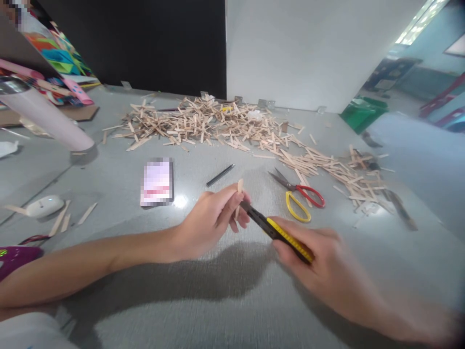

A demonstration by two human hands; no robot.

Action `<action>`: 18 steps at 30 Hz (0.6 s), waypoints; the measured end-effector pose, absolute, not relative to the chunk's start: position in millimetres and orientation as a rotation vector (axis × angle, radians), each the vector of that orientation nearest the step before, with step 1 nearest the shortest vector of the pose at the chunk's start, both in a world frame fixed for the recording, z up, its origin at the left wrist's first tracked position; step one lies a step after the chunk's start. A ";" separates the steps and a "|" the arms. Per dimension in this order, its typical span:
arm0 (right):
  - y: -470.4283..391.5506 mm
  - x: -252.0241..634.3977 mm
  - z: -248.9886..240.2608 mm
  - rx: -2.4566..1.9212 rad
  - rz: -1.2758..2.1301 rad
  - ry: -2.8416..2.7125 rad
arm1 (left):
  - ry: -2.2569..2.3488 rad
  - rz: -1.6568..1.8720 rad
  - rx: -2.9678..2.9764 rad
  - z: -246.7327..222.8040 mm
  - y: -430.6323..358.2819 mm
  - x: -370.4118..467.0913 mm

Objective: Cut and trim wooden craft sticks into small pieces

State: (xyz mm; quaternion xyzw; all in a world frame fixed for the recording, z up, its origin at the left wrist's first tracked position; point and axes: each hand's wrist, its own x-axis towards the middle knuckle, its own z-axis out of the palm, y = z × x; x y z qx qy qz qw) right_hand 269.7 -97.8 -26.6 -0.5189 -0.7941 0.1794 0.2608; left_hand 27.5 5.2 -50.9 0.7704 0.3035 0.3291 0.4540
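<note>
Over the front middle of the grey table, my left hand [214, 213] pinches a short wooden craft stick [240, 185] between thumb and fingers, its upper end poking out. My right hand [312, 252] is wrapped round a black and yellow utility knife [281, 232]. The knife's front end reaches the fingers of my left hand, beside the stick; whether the blade touches the wood is hidden. Just beyond my hands, a dark pen [220, 175] lies on the table. Scissors [296, 191] with one red and one yellow handle rest spread apart to the right.
A wide heap of wooden sticks [196, 121] spreads along the back and trails right. A phone-like rectangle [157, 182], blurred out, lies left of the pen. Farther left are a white computer mouse [45, 206] and a pale bottle [51, 118]. A green bin [364, 114] is at the far right.
</note>
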 end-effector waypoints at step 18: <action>-66.7 282.8 -65.1 -1.693 0.504 -2.472 | 0.777 0.655 1.711 -6.0 27.4 8.4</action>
